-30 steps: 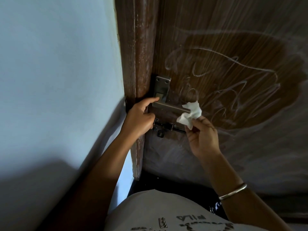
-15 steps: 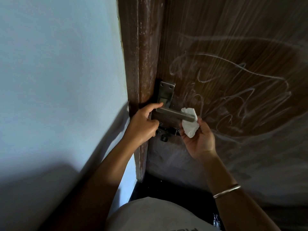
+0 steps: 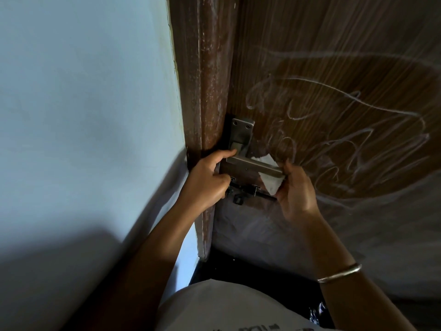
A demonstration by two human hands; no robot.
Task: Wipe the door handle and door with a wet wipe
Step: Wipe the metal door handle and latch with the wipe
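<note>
A brushed-metal lever door handle [image 3: 253, 164] was seen on a dark brown wood-grain door [image 3: 334, 68], mounted on a tall rectangular metal backplate [image 3: 241, 133] near the door's left edge. The lever's long axis ran roughly level across the picture, slanting slightly downward to the right, with its pivot end at the backplate and its free end pointing right, away from the brown wooden door frame [image 3: 205, 91].

A crumpled white wet wipe [image 3: 270, 182] was draped around the free end of the lever, showing both above and below the bar. It was gripped by the right hand [image 3: 294, 192], whose fingers were closed on the wipe from the right side, with the thumb below. A thin metal bangle [image 3: 340, 273] was worn on the right forearm.

The left hand [image 3: 206, 181] was curled into a loose fist at the door's edge, its thumb laid against the pivot end of the lever; nothing could be made out inside it.

Just below the lever, a small black sliding bolt [image 3: 248, 191] lay horizontally. Pale looping scribbles [image 3: 334, 120] were spread over the door to the right of the handle. A light blue wall [image 3: 83, 103] filled the left side.
</note>
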